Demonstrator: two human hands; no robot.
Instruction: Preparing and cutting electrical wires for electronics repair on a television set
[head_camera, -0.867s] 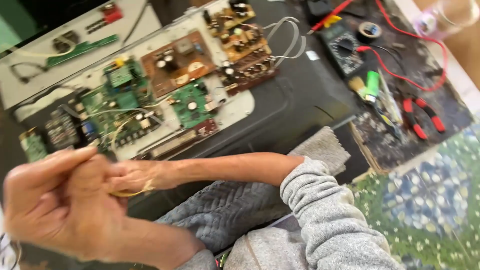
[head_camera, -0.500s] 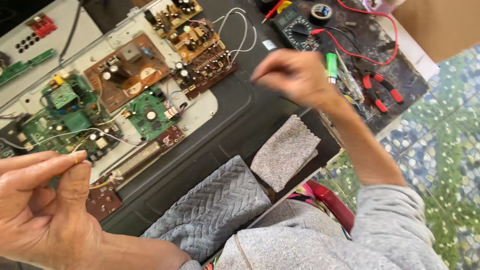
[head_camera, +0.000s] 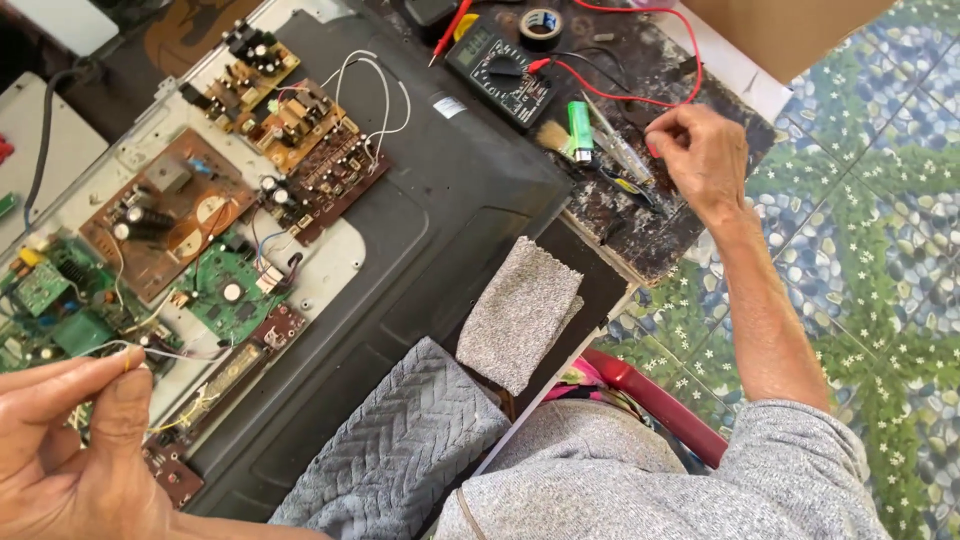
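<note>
A big dark appliance back panel (head_camera: 450, 230) lies flat with its cover off, and it serves as the tray of the scene: inside its pale metal frame sit a brown circuit board (head_camera: 165, 215), a green circuit board (head_camera: 225, 290) just below it, two smaller tan boards (head_camera: 290, 125) toward the top, and another green board (head_camera: 50, 300) at the far left edge, with white wires (head_camera: 385, 90) looping off the tan boards. The left hand (head_camera: 75, 450) is at the lower left corner, thumb and fingers pinched together on a thin pale wire (head_camera: 150, 350) that runs from the fingertips toward the green boards; so the wire is in that hand, just over the lower left edge of the panel. The right hand (head_camera: 700, 155) is well apart from it, stretched out to the scorched desk (head_camera: 650, 230) at the upper right, fingers curled down onto a pair of tweezers (head_camera: 615, 150); I cannot tell whether it has gripped them. Just beside that hand lie a green lighter (head_camera: 579, 125), a small brush (head_camera: 552, 135), a black multimeter (head_camera: 500, 75) with red leads (head_camera: 640, 95), and a roll of black tape (head_camera: 541, 22). Two grey cloths (head_camera: 520, 310) lie on the panel's lower edge, near the person's grey sleeve (head_camera: 790, 470).
</note>
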